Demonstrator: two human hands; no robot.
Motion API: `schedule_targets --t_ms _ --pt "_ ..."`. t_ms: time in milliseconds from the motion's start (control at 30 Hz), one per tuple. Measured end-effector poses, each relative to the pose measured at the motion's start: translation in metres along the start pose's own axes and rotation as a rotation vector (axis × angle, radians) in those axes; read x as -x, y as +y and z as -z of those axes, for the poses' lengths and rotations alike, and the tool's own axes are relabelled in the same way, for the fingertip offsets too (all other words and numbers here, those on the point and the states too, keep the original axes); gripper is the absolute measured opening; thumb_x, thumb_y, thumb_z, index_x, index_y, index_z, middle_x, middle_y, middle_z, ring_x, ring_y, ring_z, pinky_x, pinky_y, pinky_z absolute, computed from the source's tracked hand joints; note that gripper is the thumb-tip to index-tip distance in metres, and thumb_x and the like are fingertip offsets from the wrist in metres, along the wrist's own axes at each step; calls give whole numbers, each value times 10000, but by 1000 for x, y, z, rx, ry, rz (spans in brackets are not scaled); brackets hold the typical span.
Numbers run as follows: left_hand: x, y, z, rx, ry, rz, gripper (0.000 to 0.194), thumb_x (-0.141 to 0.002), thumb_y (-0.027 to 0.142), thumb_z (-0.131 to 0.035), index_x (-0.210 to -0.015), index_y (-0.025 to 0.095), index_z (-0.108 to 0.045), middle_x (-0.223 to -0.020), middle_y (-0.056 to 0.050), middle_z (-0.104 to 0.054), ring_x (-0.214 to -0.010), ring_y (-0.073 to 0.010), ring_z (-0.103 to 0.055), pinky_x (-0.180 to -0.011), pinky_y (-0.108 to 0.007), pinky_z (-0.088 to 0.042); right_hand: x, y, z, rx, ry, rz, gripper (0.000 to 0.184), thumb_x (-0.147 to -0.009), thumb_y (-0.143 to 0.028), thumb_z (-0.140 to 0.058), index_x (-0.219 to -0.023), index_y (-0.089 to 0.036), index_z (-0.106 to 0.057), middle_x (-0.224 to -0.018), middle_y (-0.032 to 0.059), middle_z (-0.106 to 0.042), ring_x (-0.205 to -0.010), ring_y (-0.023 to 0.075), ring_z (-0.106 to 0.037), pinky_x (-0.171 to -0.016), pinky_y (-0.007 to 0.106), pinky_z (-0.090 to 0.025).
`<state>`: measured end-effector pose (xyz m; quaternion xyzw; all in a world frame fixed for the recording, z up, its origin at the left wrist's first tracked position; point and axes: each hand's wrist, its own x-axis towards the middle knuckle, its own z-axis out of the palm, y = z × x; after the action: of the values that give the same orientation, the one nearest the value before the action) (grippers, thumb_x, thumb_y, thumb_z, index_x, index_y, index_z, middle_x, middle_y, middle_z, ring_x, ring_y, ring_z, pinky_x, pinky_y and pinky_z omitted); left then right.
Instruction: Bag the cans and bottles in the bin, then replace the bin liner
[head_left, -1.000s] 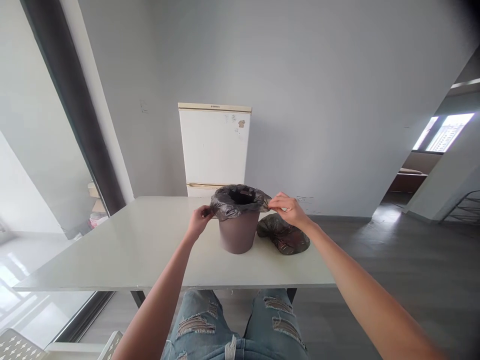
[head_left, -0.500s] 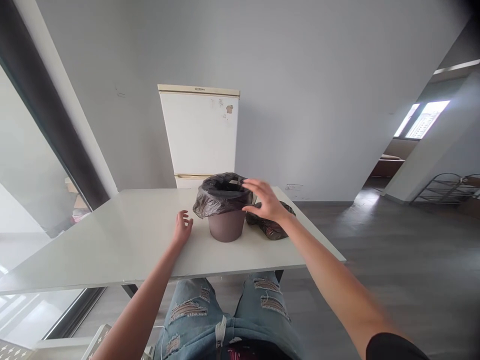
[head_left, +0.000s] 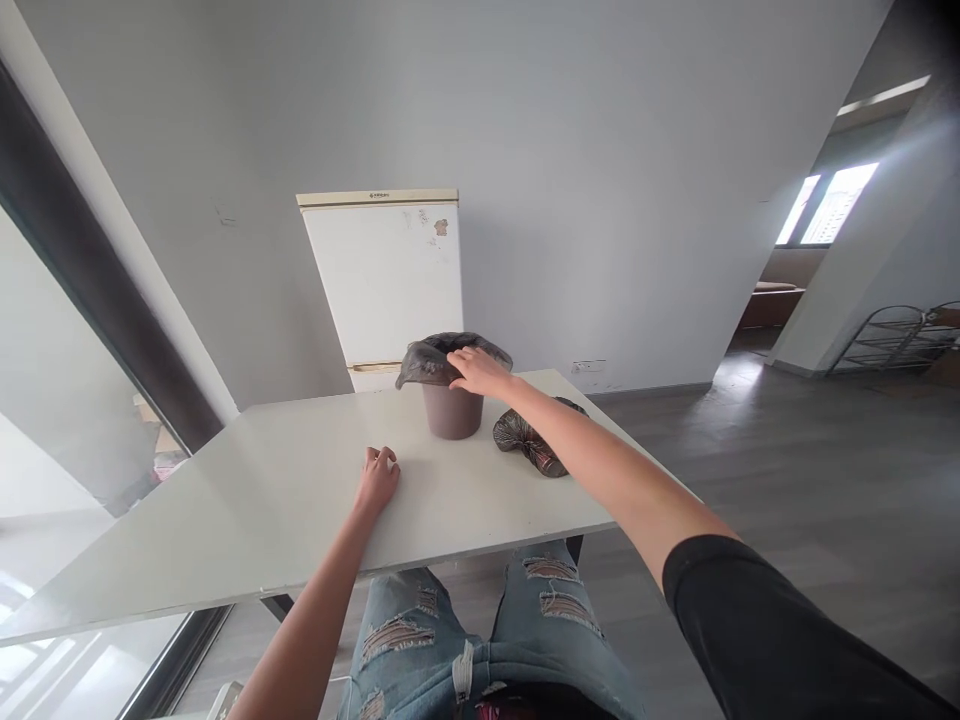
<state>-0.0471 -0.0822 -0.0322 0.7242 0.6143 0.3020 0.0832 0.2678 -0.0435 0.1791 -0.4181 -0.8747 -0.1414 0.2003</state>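
A brown trash can (head_left: 453, 412) stands upright towards the far side of the table, with a black garbage bag (head_left: 429, 362) lining it and folded out over its rim. My right hand (head_left: 480, 372) grips the near right part of that rim through the bag, fingers over the edge and thumb lower on the outside. Loosely curled and holding nothing, my left hand (head_left: 379, 478) rests on the tabletop, nearer to me and left of the can. A knotted, filled black garbage bag (head_left: 517, 434) lies right of the can, partly hidden by my right forearm.
The pale table (head_left: 285, 500) has its right edge just beyond the filled bag. Behind it stands a white fridge (head_left: 386, 280) against the grey wall (head_left: 600, 180). A metal rack (head_left: 885, 335) is on the floor at far right.
Both hands have let go of the bag's folded edge. My left hand came down to the table. My right hand took the rim, and the can has shifted away from me.
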Motion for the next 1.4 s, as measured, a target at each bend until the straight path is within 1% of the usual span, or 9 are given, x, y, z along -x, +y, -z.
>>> schedule_targets --t_ms 233,400,567,667,767,900,1033,1167,1400 --pt "-3 3 -3 -41 -26 17 154 -943 200 -543 -1078 197 -615 -1167 -118 -493 -856 -225 -628 -965 -408 -503 48 82 21 102 -96 -151 367 -929 -315 -729 -1233 -154 -600 -1266 200 -657 -1225 395 -566 -998 530 -465" --pt "-3 2 -5 -37 -24 11 200 -984 380 -574 -1086 214 -621 -1162 -108 -494 -892 -246 -627 -990 -436 -492 70 96 28 121 -88 -226 414 -953 -373 -647 -1318 -198 -559 -1326 180 -626 -1261 386 -544 -995 538 -477" --pt "-1 3 -3 -42 -15 7 207 -999 386 -552 -1074 206 -620 -1138 -105 -494 -807 -225 -621 -942 -431 -509 94 83 35 68 240 -366 483 -971 -442 -608 -1390 -212 -538 -1393 186 -585 -1316 380 -501 -1080 565 -426" --pt "1 6 -1 -21 -5 -7 194 -996 377 -552 -1063 210 -624 -1124 -103 -495 -822 -235 -614 -938 -431 -506 147 59 33 -19 528 -591 290 -1015 -375 -464 -1112 -175 -650 -1075 161 -681 -1037 307 -611 -956 467 -491" --pt "4 13 0 12 2 -57 189 -1007 361 -520 -1068 221 -632 -1113 -94 -500 -814 -228 -590 -928 -422 -502 212 25 18 -48 458 -637 293 -1000 -381 -484 -868 -188 -659 -791 99 -654 -752 251 -596 -798 413 -501" --pt "15 34 1 53 -1 -174 250 -1046 381 -444 -1121 233 -632 -1128 -84 -505 -833 -203 -586 -902 -376 -508 263 -22 -20 3 353 -658 334 -919 -493 -677 -1096 -213 -724 -1088 156 -672 -1036 350 -593 -920 504 -477" --pt "26 51 3 95 -79 -335 283 -1057 402 -415 -1121 234 -634 -1117 -85 -521 -843 -201 -582 -893 -382 -505 257 -59 -57 55 258 -736 234 -914 -355 -683 -1102 -222 -726 -1279 189 -617 -1180 440 -494 -957 633 -420" --pt "30 54 13 317 -250 -443 307 -1042 485 -484 -1139 241 -643 -1186 -92 -589 -999 -222 -631 -934 -380 -510 225 -95 -81 -96 254 -569 154 -972 -184 -558 -997 -225 -705 -1134 142 -665 -1136 361 -526 -935 551 -440" --pt "24 44 13 814 -436 -264 723 -945 670 -599 -1501 238 -433 -1489 -174 -571 -1277 -303 -639 -1102 -445 -510 135 -157 -104 -302 96 -174 180 -938 -166 -669 -1103 -232 -701 -1174 84 -715 -1153 301 -612 -1036 490 -484"
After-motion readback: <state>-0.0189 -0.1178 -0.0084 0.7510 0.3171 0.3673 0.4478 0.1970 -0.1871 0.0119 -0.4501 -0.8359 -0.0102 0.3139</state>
